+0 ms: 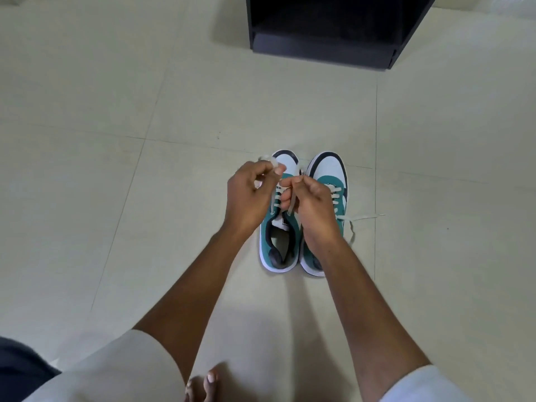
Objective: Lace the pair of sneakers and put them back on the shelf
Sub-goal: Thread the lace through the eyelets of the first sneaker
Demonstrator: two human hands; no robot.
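1. The floor (101, 117) is pale tile with thin grout lines and fills most of the frame.
2. At the lower left, a light sleeve (116, 369) covers the upper part of the left arm; bare toes (203, 384) show at the bottom edge, just right of it.
3. The left hand (249, 195) sits at mid-frame, its grip pinched together on one end of a pale lace (293, 203), with a blurred bit of lace sticking out above the knuckles.
4. The left sneaker (278, 245), teal and white with a dark toe rim, stands on the floor under that hand, toe pointing to the top of the frame.
5. The right hand (313, 204) is just beside the left one, its grip closed on the other lace end above the same shoe.
6. The right sneaker (327, 169) touches the first along its side; its laces (362, 217) trail loose on the floor to the right.
7. The black shelf (324, 44) stands at the upper right, well apart from the pair.
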